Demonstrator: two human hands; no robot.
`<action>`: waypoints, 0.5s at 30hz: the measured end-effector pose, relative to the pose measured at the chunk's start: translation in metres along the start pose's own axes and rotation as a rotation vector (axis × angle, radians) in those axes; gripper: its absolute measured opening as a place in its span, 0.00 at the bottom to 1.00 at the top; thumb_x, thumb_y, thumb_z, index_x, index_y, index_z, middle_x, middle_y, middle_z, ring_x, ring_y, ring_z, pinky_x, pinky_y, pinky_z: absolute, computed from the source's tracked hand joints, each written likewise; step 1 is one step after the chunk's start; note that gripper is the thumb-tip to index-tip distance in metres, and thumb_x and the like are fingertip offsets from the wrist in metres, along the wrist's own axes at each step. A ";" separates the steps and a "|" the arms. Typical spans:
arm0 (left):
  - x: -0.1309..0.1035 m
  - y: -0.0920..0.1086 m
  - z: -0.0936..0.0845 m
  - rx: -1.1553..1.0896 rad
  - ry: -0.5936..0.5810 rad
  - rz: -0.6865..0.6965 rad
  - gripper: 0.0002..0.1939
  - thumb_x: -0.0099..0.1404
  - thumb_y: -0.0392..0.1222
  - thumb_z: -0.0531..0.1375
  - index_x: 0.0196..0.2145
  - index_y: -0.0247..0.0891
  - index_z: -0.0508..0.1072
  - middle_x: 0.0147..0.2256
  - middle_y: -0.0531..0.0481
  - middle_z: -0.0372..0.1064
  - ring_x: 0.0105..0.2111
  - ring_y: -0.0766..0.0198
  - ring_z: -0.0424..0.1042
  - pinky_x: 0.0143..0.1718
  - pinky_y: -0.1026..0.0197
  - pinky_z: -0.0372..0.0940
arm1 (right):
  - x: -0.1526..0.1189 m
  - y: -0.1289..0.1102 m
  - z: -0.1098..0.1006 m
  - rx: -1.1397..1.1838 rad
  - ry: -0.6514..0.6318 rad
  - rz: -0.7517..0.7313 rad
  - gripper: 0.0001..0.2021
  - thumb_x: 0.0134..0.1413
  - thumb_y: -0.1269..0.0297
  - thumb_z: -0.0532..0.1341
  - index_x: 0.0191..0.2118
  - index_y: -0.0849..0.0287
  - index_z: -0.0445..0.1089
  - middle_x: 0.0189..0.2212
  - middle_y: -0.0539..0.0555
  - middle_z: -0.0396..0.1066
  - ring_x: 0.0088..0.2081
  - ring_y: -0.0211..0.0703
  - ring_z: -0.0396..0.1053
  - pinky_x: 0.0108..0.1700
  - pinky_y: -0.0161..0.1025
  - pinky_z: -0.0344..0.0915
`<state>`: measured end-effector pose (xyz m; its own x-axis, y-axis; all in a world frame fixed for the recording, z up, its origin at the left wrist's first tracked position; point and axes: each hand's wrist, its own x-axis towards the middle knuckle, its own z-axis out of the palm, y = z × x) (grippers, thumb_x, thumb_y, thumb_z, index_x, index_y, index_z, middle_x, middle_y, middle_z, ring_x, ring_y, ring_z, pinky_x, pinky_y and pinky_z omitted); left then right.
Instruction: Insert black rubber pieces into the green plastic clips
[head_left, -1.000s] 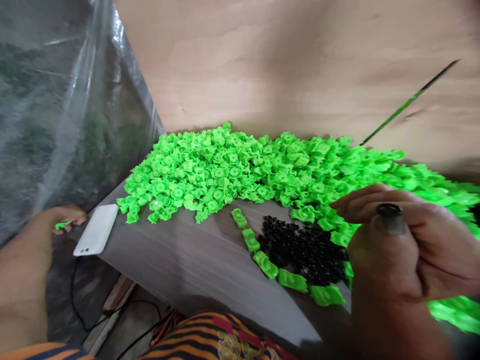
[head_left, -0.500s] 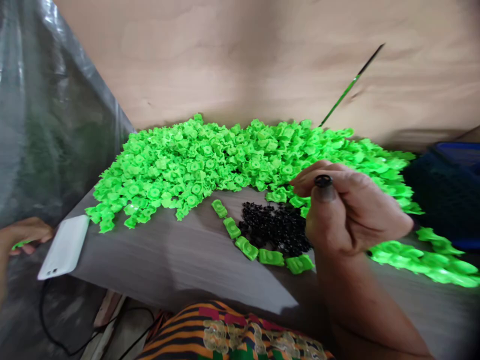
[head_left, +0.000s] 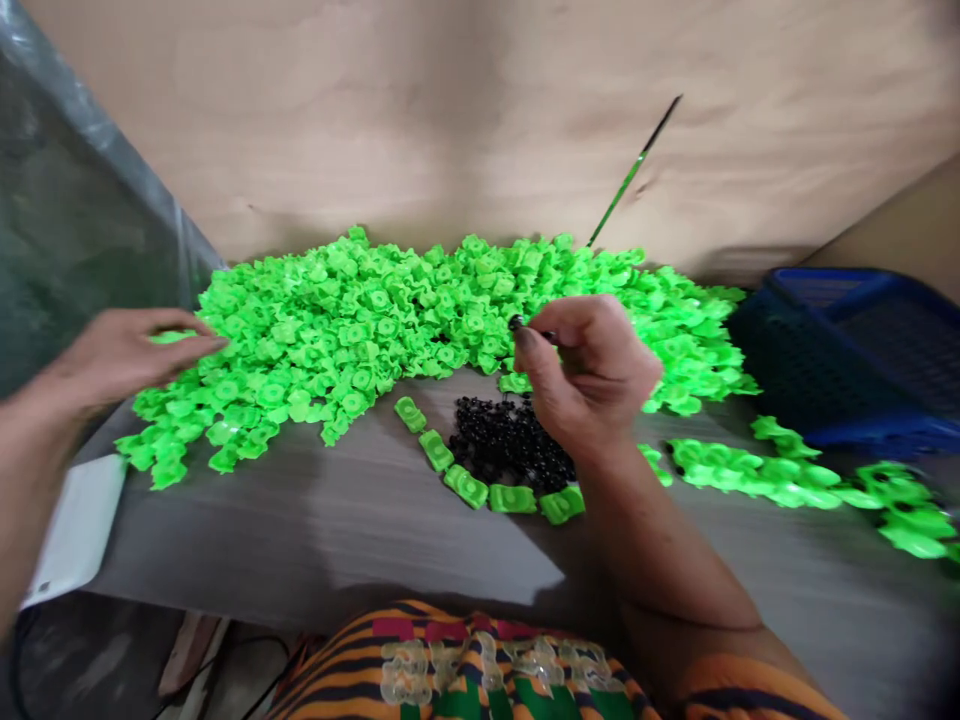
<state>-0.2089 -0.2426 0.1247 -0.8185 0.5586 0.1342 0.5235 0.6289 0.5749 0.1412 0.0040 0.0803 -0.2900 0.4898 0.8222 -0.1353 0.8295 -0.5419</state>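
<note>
My left hand is at the left end of a heap of green plastic pieces. Its thumb and fingers close around a green plastic piece, mostly hidden by the hand. In front of the heap, at chest height, my right hand pinches a small black plastic piece between thumb and forefinger. Below that hand lies a pile of small black pieces, partly covered by my wrist. Several single green pieces curve in a row around its left and front side.
A white phone lies at the table's left edge, with a cable below. On the right stands a blue basket, and green pieces lie in a line before it. A thin green and black stick leans against the back board.
My left hand has come up and right, from beside the phone to the heap. The right hand has shifted left, still pinching the black piece. The view has turned somewhat right.
</note>
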 end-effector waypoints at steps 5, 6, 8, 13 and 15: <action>-0.030 0.134 0.112 -0.604 -0.422 0.139 0.32 0.43 0.62 0.80 0.31 0.41 0.70 0.15 0.60 0.61 0.12 0.69 0.58 0.15 0.67 0.53 | 0.016 0.027 0.001 0.080 -0.013 0.061 0.10 0.64 0.58 0.68 0.33 0.56 0.72 0.25 0.46 0.64 0.29 0.36 0.62 0.34 0.37 0.64; -0.030 0.152 0.131 -0.710 -0.467 0.148 0.33 0.43 0.62 0.80 0.31 0.42 0.69 0.15 0.60 0.62 0.12 0.69 0.59 0.13 0.66 0.52 | 0.017 0.035 -0.001 0.101 -0.017 0.092 0.10 0.63 0.60 0.67 0.32 0.56 0.72 0.25 0.46 0.63 0.28 0.36 0.61 0.34 0.37 0.62; -0.027 0.181 0.164 -0.926 -0.515 0.170 0.35 0.42 0.62 0.81 0.34 0.42 0.67 0.18 0.60 0.63 0.13 0.68 0.62 0.11 0.68 0.49 | 0.018 0.048 -0.006 0.152 -0.037 0.151 0.08 0.62 0.63 0.65 0.31 0.57 0.71 0.24 0.46 0.62 0.28 0.35 0.60 0.33 0.36 0.60; -0.021 0.229 0.222 -1.178 -0.611 0.164 0.39 0.39 0.64 0.81 0.35 0.41 0.67 0.24 0.59 0.68 0.20 0.64 0.74 0.13 0.68 0.56 | 0.017 0.069 -0.018 0.195 -0.061 0.242 0.06 0.61 0.65 0.63 0.31 0.57 0.71 0.26 0.47 0.65 0.31 0.37 0.63 0.37 0.37 0.64; -0.023 0.239 0.238 -1.207 -0.587 0.091 0.36 0.42 0.65 0.80 0.34 0.40 0.68 0.23 0.58 0.69 0.21 0.63 0.75 0.13 0.69 0.55 | 0.018 0.076 -0.021 0.154 -0.039 0.217 0.05 0.60 0.65 0.63 0.32 0.57 0.72 0.27 0.48 0.68 0.33 0.39 0.64 0.39 0.39 0.66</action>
<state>-0.0084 0.0232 0.0669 -0.4118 0.9110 0.0211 -0.2131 -0.1188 0.9698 0.1460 0.0818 0.0573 -0.3638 0.6384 0.6783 -0.2076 0.6543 -0.7272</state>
